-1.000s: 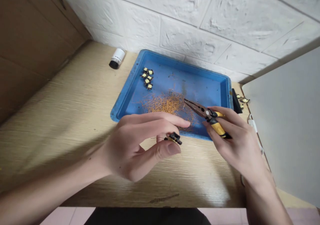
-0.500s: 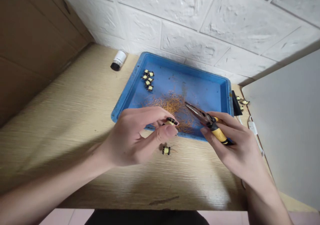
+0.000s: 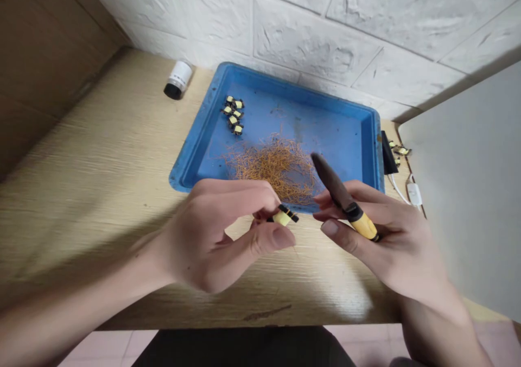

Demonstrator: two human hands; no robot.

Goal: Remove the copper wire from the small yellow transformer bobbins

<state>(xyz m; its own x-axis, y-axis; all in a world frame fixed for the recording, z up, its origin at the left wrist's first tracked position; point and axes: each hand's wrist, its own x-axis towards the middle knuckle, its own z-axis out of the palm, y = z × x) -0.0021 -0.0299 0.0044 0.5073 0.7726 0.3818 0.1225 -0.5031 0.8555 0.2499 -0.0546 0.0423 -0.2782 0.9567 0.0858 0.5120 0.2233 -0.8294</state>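
My left hand pinches a small transformer coil between thumb and fingers; yellow tape wraps its middle and a black pinned edge faces right. Long-nose pliers with yellow and black handles rest in my right hand, seen edge-on, their tip pointing up and left. Whether the jaws are parted cannot be seen. The pliers and the coil are apart. Beyond both hands, a heap of thin copper-coloured wire clippings lies in a blue tray.
Several similar coils cluster at the tray's left side. A white bottle with a black cap lies left of the tray. Right of it are a black object, more coils and a white cable with a switch. A white brick-pattern wall stands behind.
The pliers have turned from showing their jaws to edge-on. The held coil has shifted slightly right and down in view. The coil that lay on the table below my left hand no longer shows.
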